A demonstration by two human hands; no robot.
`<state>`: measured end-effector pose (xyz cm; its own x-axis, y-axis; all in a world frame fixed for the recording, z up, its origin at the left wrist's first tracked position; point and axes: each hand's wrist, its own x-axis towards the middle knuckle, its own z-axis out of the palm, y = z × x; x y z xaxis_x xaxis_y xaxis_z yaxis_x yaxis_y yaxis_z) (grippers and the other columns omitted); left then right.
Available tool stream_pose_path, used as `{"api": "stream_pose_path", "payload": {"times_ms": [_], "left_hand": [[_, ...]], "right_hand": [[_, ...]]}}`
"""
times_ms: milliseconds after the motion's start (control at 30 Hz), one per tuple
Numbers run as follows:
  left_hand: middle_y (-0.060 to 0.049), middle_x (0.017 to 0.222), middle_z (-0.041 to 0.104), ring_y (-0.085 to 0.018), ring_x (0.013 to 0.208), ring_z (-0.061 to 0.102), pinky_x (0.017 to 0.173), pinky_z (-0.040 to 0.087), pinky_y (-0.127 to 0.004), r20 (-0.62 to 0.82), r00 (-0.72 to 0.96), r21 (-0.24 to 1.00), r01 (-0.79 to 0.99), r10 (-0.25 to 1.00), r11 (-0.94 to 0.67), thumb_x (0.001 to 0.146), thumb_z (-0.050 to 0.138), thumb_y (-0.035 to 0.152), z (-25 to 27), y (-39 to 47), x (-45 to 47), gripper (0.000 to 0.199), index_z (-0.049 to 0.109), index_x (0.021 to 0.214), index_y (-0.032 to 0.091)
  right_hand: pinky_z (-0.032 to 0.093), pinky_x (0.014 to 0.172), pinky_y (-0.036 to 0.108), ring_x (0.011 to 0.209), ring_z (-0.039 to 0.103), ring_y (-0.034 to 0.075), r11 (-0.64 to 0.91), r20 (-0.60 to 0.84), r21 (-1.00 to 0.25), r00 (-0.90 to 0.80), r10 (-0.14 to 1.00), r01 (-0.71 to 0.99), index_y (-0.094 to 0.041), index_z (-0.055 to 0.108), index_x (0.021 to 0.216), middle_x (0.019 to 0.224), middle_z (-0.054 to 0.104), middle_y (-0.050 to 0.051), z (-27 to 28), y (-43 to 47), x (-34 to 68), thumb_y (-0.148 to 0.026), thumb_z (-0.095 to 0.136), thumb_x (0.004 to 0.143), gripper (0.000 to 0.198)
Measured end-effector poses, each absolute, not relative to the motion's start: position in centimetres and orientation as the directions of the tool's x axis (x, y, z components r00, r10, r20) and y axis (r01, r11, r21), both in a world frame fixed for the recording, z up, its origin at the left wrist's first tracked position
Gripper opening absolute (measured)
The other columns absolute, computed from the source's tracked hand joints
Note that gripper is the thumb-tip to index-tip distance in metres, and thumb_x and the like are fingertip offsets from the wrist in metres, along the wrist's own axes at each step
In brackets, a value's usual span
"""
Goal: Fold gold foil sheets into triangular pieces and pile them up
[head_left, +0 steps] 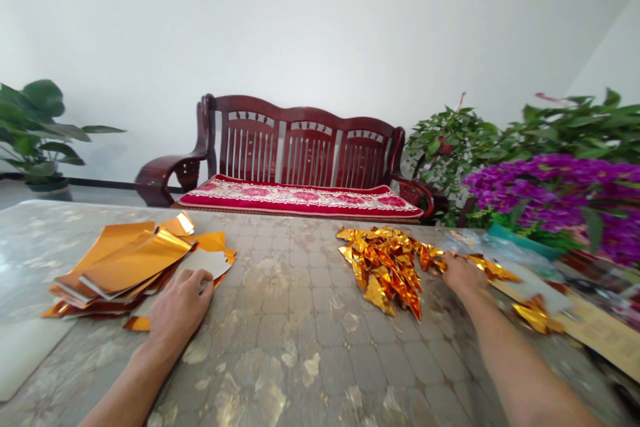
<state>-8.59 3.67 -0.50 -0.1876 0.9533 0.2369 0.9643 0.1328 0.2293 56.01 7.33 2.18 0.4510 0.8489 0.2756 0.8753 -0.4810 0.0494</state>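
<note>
At the left, my left hand (183, 303) is closed with curled fingers on the near right edge of a loose stack of gold foil paper (140, 250). Some sheets there show their pale backs, and my hand hides part of the lower ones. Farther right, my right hand (465, 275) reaches to the edge of a heap of folded gold foil pieces (387, 267). Its fingers look closed on a folded foil piece (437, 261), though the fingertips are partly hidden. Another folded piece (493, 269) lies just right of that hand.
A patterned cover lies over the table (280, 333). A white board (30, 353) is at the left edge. Along the right stand clear plastic wrap (505, 247), a cardboard strip (605, 330), a loose foil piece (537, 315) and purple flowers (555, 187). Behind is a wooden bench (305, 147).
</note>
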Motion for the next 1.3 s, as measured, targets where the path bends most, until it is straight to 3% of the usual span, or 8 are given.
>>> {"api": "stream_pose_path", "payload": {"times_ms": [233,433,600,900,1033,1300], "left_hand": [[-0.005,0.115,0.064,-0.025,0.1,0.063,0.069,0.042,-0.032,0.236,-0.192,0.243,0.961,0.953,0.133,0.092,0.038,0.041,-0.4,3.6,-8.5,0.033,0.066,0.102,0.028],[-0.006,0.115,0.064,-0.026,0.099,0.063,0.066,0.042,-0.032,0.236,-0.192,0.243,0.961,0.952,0.134,0.092,0.037,0.041,-0.3,3.5,-8.4,0.034,0.067,0.102,0.027],[-0.006,0.114,0.064,-0.025,0.1,0.063,0.067,0.042,-0.031,0.236,-0.192,0.25,0.959,0.953,0.132,0.093,0.038,0.041,-0.2,3.4,-8.4,0.033,0.067,0.102,0.027],[-0.007,0.113,0.064,-0.025,0.101,0.063,0.07,0.043,-0.031,0.234,-0.181,0.251,0.961,0.955,0.12,0.093,0.039,0.041,-0.4,3.6,-8.7,0.034,0.067,0.103,0.026],[-0.008,0.112,0.064,-0.025,0.1,0.063,0.07,0.043,-0.03,0.235,-0.186,0.241,0.962,0.954,0.128,0.093,0.039,0.04,-0.4,3.7,-8.7,0.034,0.068,0.103,0.025],[-0.007,0.113,0.065,-0.025,0.101,0.062,0.069,0.042,-0.03,0.233,-0.191,0.231,0.963,0.953,0.136,0.093,0.039,0.041,-0.3,3.6,-8.6,0.034,0.067,0.105,0.026]], "right_hand": [[0.049,0.084,0.042,0.107,0.06,0.032,-0.431,0.216,0.088,0.405,0.888,0.898,-0.026,0.079,0.093,0.102,0.072,0.013,3.1,6.4,55.1,-0.011,0.053,0.08,0.033],[0.048,0.08,0.038,0.102,0.06,0.029,-0.408,0.31,0.034,0.379,0.872,0.912,-0.029,0.078,0.093,0.106,0.07,0.008,3.9,5.9,54.4,-0.013,0.053,0.082,0.032],[0.049,0.085,0.035,0.09,0.064,0.022,-0.069,0.486,-0.1,0.109,0.867,0.993,-0.022,0.075,0.082,0.096,0.071,0.006,4.7,5.5,52.5,-0.015,0.052,0.079,0.025],[0.051,0.087,0.034,0.091,0.067,0.02,0.43,0.535,-0.17,-0.283,0.796,0.887,-0.024,0.069,0.071,0.094,0.072,0.004,7.2,3.1,44.6,-0.009,0.048,0.071,0.026],[0.051,0.085,0.031,0.091,0.066,0.018,0.545,0.505,-0.134,-0.416,0.756,0.828,-0.024,0.067,0.071,0.093,0.071,0.002,7.5,1.4,42.9,-0.005,0.046,0.071,0.028],[0.05,0.078,0.027,0.087,0.065,0.015,0.611,0.335,-0.086,-0.555,0.761,0.787,-0.024,0.065,0.073,0.092,0.069,0.001,7.8,-2.6,41.0,0.001,0.043,0.072,0.034]]}}
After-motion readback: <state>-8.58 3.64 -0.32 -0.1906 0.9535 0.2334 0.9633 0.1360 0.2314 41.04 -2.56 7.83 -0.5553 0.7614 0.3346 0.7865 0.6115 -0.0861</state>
